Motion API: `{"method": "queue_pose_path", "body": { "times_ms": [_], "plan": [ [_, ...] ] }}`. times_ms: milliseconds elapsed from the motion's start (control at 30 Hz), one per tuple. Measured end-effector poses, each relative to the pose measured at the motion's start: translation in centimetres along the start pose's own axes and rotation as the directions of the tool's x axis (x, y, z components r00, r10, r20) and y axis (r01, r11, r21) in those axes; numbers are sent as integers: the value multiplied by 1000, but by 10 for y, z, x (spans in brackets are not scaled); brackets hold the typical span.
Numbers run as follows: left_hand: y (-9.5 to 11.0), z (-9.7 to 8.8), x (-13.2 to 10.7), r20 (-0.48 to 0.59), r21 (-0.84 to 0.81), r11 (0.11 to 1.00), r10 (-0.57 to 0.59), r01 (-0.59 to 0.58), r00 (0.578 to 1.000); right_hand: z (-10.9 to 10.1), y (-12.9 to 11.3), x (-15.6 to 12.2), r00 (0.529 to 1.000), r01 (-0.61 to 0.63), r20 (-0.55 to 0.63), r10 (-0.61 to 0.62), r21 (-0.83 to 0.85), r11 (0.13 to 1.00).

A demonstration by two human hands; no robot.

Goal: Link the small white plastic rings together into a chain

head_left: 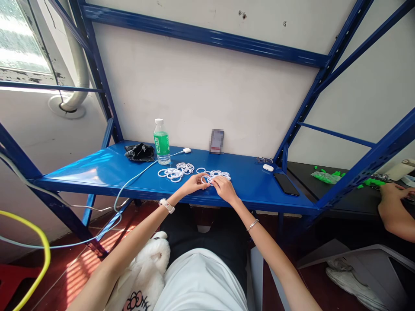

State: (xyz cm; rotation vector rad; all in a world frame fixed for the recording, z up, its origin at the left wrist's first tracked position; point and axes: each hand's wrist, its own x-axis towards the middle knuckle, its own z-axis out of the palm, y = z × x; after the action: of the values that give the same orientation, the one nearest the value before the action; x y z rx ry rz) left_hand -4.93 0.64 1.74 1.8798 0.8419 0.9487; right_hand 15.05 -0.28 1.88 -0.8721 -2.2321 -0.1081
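Note:
My left hand (193, 183) and my right hand (222, 186) meet over the blue metal shelf (103, 170), both pinching a white ring (205, 179) between their fingertips. A watch sits on my left wrist and a thin bracelet on my right. Several loose white rings (175, 172) lie in a heap just beyond my left hand, and several more white rings (221, 174) sit just past my right hand.
A green-labelled water bottle (161, 142), a black bag (140, 152), a white charger cable (136, 176), a small stand-up card (216, 141), an earbud case (268, 167) and a black phone (285, 184) are on the shelf. Another person's hand (394, 203) works at the right near green parts (327, 175).

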Motion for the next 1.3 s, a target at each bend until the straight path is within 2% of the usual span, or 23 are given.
{"method": "queue_pose_path", "body": {
  "times_ms": [600, 1300],
  "plan": [
    [-5, 0, 1, -3, -11, 999, 47, -47, 999, 1, 0, -2, 999, -35, 12, 35, -3, 999],
    [-2, 2, 0, -20, 40, 999, 30, -29, 999, 2, 2, -1, 998, -41, 38, 41, -12, 999]
  ]
}}
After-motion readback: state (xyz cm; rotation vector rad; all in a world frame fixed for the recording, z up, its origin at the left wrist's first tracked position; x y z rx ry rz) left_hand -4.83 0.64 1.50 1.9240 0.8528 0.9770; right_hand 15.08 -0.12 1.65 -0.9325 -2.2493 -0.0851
